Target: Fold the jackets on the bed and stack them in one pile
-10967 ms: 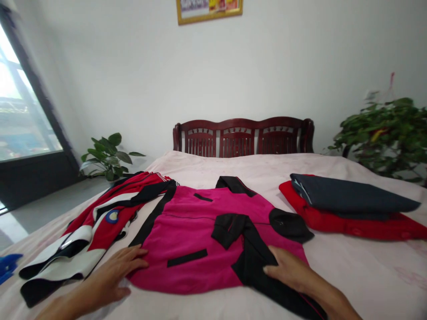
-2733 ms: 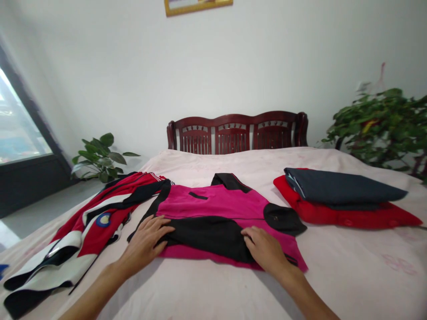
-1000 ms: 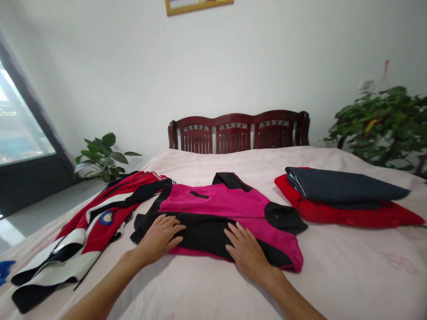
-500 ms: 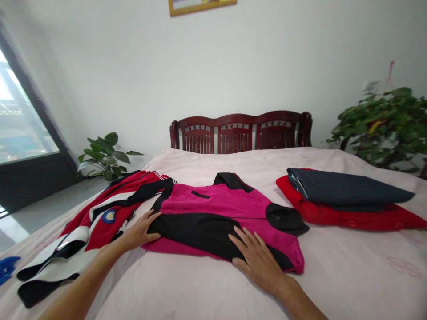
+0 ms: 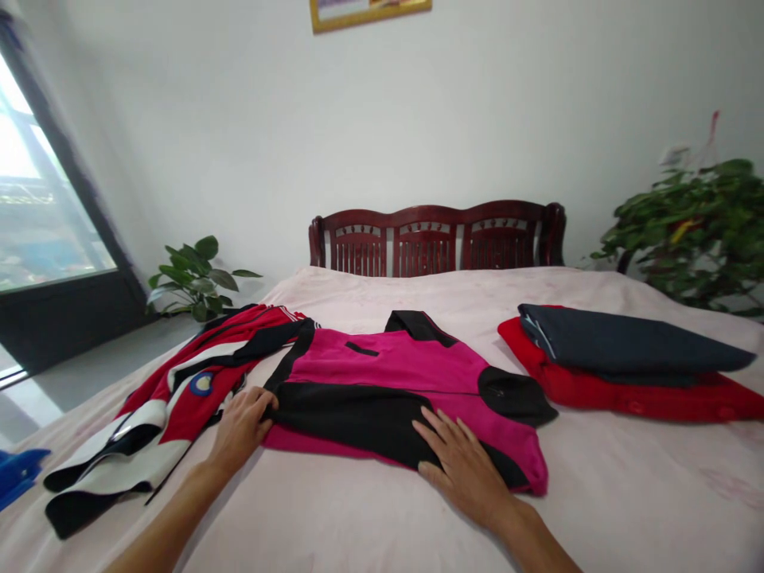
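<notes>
A magenta and black garment [image 5: 382, 362] lies flat on the bed, its black sleeve laid lengthwise across its near side and its black collar at the right. My left hand [image 5: 242, 422] is closed on the cuff end of that sleeve at the garment's left edge. Spread fingers of my right hand [image 5: 459, 461] rest on the sleeve and the magenta cloth near the right end, holding nothing. Just left of my left hand, a red, white and navy garment [image 5: 203, 384] lies loosely bunched, partly touching the magenta one.
A folded dark blue cloth [image 5: 626, 342] lies on folded red clothing [image 5: 578, 388] at the right of the pink bedspread [image 5: 645, 469]. Something blue [image 5: 21, 473] is at the left edge. Behind stand a wooden headboard [image 5: 423, 239] and leafy plants [image 5: 196, 274] on both sides.
My left hand has drawn its fingers in from lying spread to gripping the sleeve end. My right hand stays spread on the garment. The whole view has shifted slightly.
</notes>
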`<move>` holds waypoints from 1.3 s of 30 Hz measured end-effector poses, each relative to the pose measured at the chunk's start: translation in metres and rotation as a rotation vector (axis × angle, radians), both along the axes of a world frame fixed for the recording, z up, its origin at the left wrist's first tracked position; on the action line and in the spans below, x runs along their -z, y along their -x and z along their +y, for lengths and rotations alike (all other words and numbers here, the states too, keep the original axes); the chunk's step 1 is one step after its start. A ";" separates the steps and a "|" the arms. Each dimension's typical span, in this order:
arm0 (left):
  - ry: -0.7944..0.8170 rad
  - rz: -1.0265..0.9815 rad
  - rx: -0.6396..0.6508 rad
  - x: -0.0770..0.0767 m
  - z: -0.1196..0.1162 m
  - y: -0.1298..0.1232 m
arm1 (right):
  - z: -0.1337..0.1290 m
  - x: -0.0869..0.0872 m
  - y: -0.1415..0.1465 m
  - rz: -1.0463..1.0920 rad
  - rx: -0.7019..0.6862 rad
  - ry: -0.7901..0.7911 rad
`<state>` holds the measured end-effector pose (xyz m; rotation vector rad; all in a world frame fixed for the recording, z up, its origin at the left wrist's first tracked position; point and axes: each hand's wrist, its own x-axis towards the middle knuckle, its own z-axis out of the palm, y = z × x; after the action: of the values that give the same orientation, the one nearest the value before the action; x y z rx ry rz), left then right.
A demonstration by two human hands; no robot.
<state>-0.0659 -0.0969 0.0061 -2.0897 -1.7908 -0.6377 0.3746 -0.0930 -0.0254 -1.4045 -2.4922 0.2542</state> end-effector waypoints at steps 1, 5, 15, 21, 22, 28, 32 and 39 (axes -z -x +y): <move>0.038 0.019 -0.031 -0.002 -0.003 0.000 | 0.000 -0.001 0.000 -0.003 0.000 0.007; 0.141 0.031 -0.015 -0.028 -0.006 -0.005 | 0.000 0.000 -0.001 0.003 -0.008 0.007; 0.181 0.144 0.175 -0.007 0.041 -0.059 | -0.001 0.003 -0.004 -0.041 -0.041 -0.010; 0.121 0.238 -0.020 0.039 0.036 -0.054 | 0.000 0.003 -0.025 -0.126 0.082 0.002; 0.108 0.240 -0.043 0.040 0.035 -0.054 | 0.001 0.002 -0.030 -0.142 0.115 0.006; 0.070 0.221 -0.064 0.040 0.035 -0.055 | 0.010 0.003 -0.051 -0.204 0.223 -0.020; 0.051 0.204 -0.061 0.039 0.034 -0.057 | 0.015 0.007 -0.058 -0.197 0.268 -0.044; 0.041 0.195 -0.072 0.035 0.032 -0.060 | 0.020 0.013 -0.062 -0.150 0.297 -0.097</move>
<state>-0.0055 -0.0651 -0.0289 -2.0261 -1.7728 -0.3673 0.4366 -0.0732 -0.0388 -1.7825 -2.3279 -0.0330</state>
